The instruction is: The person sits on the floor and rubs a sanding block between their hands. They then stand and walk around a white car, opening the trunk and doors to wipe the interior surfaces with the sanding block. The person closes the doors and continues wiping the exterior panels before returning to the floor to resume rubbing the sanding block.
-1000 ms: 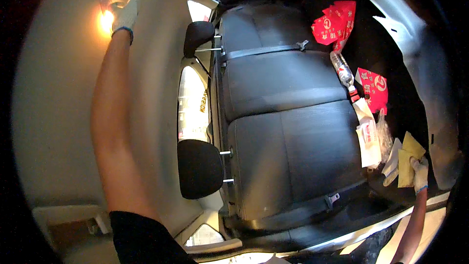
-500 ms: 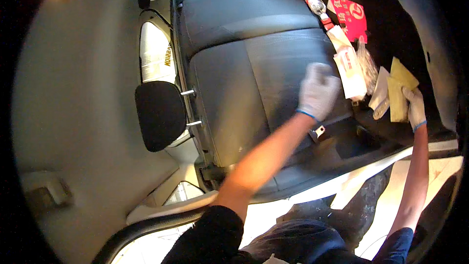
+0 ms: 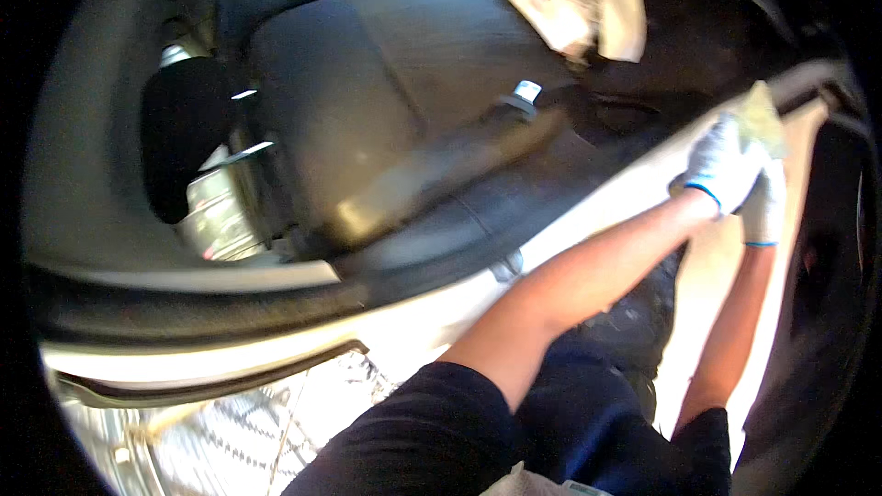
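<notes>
Two gloved hands, our left hand (image 3: 721, 165) and right hand (image 3: 764, 207), close together on a yellow cloth (image 3: 761, 112) at the far right white door sill (image 3: 588, 220); blurred, it could slip.

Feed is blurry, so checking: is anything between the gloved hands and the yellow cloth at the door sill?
Nothing visible. Left hand and right hand are both up against the yellow cloth, at the pale door sill. The seat belt buckle lies apart on the rear seat.
</notes>
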The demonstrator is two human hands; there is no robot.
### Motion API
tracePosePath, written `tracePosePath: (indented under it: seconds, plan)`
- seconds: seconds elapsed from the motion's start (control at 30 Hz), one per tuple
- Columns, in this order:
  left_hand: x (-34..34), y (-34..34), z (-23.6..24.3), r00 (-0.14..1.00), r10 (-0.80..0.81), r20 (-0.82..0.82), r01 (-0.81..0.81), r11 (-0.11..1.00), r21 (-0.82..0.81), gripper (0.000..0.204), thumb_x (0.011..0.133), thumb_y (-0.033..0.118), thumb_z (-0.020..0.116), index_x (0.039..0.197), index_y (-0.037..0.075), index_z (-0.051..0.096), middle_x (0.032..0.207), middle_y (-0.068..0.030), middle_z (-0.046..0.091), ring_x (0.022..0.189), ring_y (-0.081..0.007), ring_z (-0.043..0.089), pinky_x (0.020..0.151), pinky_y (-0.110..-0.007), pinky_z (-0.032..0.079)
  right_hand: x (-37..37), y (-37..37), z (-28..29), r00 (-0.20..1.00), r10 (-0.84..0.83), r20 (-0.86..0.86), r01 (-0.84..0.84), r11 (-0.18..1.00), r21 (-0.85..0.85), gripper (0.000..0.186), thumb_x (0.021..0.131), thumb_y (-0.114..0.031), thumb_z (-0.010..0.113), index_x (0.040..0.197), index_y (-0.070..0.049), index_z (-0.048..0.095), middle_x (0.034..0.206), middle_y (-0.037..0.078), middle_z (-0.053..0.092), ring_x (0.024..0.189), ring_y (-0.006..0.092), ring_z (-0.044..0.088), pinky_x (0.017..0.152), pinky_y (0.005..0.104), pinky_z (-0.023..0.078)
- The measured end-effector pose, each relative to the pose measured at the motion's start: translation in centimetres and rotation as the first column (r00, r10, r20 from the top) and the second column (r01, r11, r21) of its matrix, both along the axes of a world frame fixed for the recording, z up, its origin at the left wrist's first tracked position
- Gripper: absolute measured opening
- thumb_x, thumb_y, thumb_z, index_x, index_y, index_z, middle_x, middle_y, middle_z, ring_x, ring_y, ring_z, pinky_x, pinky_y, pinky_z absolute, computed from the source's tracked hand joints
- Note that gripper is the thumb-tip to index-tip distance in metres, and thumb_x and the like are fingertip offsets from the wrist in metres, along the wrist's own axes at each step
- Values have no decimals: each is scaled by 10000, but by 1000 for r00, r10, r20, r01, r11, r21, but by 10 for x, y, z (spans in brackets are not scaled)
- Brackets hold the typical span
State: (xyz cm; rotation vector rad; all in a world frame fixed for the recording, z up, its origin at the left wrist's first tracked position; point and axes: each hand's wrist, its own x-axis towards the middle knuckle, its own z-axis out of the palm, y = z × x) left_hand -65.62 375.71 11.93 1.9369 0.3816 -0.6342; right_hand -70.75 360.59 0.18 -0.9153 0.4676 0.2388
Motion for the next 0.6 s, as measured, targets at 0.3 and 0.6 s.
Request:
tracePosePath:
  seconds: [0.3, 0.6]
  plan:
    - [-229, 30, 9, 970, -241, -2, 239, 963, -122, 465, 928, 336, 681, 1278, 35, 624, 1246, -162, 678, 1183, -293, 632, 1012, -387, 481, -281, -7, 111, 939, -158, -304, 18, 908, -419, 414, 1013, -337, 571, 1301, -40, 588, 1161, 74, 641, 1005, 165, 625, 917, 337, 524]
    - [-399, 146, -7, 870, -479, -114, 487, 872, 50, 554, 891, 457, 647, 1289, 72, 622, 1262, -193, 668, 1220, -357, 603, 1014, -422, 472, -634, -126, 123, 664, -225, -713, -226, 849, -479, 394, 963, -308, 608, 1289, -91, 575, 970, 46, 651, 800, 162, 636, 660, 312, 535]
